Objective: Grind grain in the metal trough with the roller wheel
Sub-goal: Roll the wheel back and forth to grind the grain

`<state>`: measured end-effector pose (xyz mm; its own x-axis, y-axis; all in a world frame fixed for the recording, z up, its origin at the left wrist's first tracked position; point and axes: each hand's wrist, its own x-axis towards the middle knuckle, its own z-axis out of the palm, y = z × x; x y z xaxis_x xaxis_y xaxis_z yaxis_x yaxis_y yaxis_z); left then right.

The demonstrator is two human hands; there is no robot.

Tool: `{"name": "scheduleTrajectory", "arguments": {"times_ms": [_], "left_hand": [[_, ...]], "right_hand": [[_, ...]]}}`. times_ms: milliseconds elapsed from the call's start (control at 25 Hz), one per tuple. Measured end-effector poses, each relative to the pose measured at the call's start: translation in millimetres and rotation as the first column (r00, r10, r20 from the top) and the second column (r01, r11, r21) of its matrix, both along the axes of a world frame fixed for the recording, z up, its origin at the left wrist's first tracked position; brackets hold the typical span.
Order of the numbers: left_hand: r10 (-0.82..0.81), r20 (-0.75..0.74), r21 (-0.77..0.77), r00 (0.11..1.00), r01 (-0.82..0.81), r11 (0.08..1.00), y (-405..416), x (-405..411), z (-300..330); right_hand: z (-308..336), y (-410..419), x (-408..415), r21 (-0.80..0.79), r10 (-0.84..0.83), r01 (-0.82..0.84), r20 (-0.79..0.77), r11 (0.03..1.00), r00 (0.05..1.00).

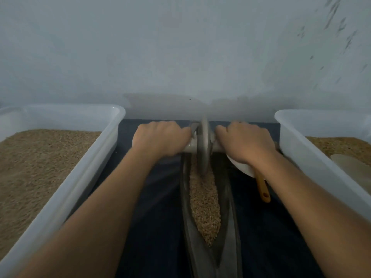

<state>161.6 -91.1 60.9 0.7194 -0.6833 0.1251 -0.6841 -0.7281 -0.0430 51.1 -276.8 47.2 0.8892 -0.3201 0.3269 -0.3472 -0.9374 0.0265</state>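
A long, narrow grey metal trough (226, 213) lies lengthwise on a dark blue cloth (156, 197), running from the near edge toward the pale wall (180, 47) at the far side. Tan grain (204, 203) fills its channel. A grey metal roller wheel (203, 145) stands upright on edge in the far end of the trough, its rim down in the grain and blurred. A pale axle handle (189, 147) passes through the wheel's hub and projects to both sides. The person's left hand (160, 138) has its fingers curled tightly round the left stub of the handle; the right hand (246, 142) is wrapped likewise round the right stub, both knuckles up and just beside the wheel. Under the right wrist lies a white bowl (244, 167) with a yellow-brown wooden spoon handle (263, 188) pointing toward the near side. A translucent white plastic tub (80, 177) on the left holds tan grain; a second translucent white plastic tub (301, 149) on the right holds more.
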Motion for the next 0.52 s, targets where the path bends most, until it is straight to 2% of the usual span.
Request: {"name": "scheduleTrajectory", "arguments": {"times_ms": [80, 160, 280, 360, 440, 520], "left_hand": [[0.028, -0.068, -0.004, 0.997, -0.028, 1.0, -11, 16, 0], [0.021, -0.033, -0.022, 0.999, -0.021, 1.0, -4, 13, -9], [-0.036, 0.187, -0.04, 0.982, 0.044, 0.998, 20, -12, -28], [-0.075, 0.379, -0.028, 0.922, 0.092, 0.995, 33, -42, -38], [-0.058, 0.435, -0.134, 0.899, 0.128, 0.983, 44, -70, -39], [0.0, 0.41, -0.299, 0.912, 0.134, 0.945, 54, -89, -39]], "right_hand": [[5, -7, 12, 0.132, -0.022, 0.023, -0.012, 0.991, 1.0], [4, -1, 13, 0.096, -0.028, 0.024, 0.049, 0.995, 0.998], [3, 21, -10, -0.078, 0.012, 0.0, 0.153, 0.997, 0.988], [-2, 35, -36, -0.114, 0.015, 0.005, 0.169, 0.993, 0.985], [-10, 47, -65, -0.064, 0.01, 0.003, 0.204, 0.998, 0.979], [-17, 57, -88, -0.036, 0.058, -0.05, 0.276, 0.998, 0.959]]}}
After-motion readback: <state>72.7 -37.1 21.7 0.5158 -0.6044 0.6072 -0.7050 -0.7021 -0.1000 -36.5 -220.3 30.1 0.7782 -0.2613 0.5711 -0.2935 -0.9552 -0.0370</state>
